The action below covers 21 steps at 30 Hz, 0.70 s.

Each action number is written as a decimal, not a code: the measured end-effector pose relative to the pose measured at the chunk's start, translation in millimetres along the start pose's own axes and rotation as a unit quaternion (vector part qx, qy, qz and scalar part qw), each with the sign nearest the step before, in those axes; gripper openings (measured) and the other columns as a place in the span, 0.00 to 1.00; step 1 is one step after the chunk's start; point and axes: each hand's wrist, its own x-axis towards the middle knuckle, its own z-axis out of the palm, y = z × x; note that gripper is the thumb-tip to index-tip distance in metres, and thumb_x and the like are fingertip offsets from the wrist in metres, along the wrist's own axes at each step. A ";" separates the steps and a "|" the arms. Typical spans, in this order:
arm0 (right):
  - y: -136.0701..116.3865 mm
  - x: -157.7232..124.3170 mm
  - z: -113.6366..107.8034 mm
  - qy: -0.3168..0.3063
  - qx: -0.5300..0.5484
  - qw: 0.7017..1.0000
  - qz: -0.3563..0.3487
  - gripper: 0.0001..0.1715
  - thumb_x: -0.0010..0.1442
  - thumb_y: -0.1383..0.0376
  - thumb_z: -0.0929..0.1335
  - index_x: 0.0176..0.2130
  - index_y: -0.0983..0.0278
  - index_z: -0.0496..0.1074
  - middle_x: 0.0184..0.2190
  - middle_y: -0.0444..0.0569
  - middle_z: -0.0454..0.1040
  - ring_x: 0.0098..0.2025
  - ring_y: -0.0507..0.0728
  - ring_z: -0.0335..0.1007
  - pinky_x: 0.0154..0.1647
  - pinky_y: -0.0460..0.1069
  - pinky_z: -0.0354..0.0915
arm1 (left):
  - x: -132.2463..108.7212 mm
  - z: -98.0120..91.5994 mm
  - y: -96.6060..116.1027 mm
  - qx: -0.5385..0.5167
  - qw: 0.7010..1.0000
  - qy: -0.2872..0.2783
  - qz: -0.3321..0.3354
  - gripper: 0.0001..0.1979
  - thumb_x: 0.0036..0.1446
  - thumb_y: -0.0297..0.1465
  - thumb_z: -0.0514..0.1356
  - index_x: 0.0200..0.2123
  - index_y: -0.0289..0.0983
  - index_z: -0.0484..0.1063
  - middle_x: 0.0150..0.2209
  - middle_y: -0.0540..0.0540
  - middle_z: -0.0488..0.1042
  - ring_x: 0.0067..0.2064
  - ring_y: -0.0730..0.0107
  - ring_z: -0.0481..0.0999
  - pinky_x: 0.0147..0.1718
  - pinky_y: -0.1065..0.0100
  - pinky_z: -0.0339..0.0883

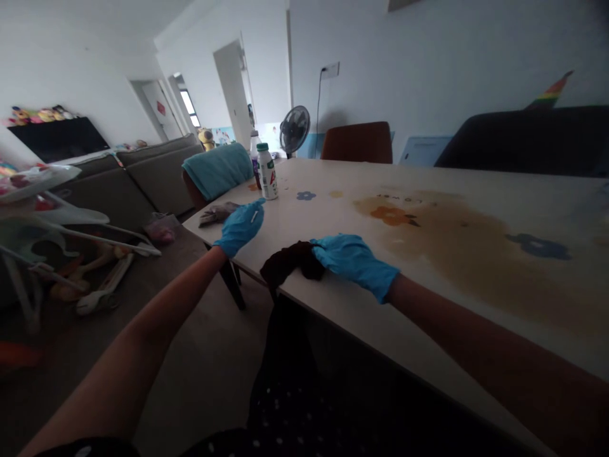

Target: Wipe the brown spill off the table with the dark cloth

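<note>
Dark cloth [290, 261] at table edge [347, 317]

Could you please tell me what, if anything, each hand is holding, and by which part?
The right hand holds a dark cloth by its right end; whether the left hand holds anything is unclear.

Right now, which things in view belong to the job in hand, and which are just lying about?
Seem in use:
- Dark cloth, gripped by the right hand
- Blue gloves
- Tabletop beneath it

Seem just lying about:
- Green-capped bottle
- Fan
- Teal towel
</note>
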 end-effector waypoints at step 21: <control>-47.4 157.3 53.4 -0.077 0.004 0.995 -0.058 0.32 0.91 0.62 0.68 0.86 0.64 0.74 0.89 0.61 0.67 0.90 0.81 0.60 0.90 0.77 0.57 | -2.9 -16.1 -76.0 0.141 0.985 -0.060 -0.079 0.31 0.80 0.38 0.56 0.78 0.32 0.79 0.82 0.32 0.77 0.85 0.45 0.73 0.90 0.50 0.52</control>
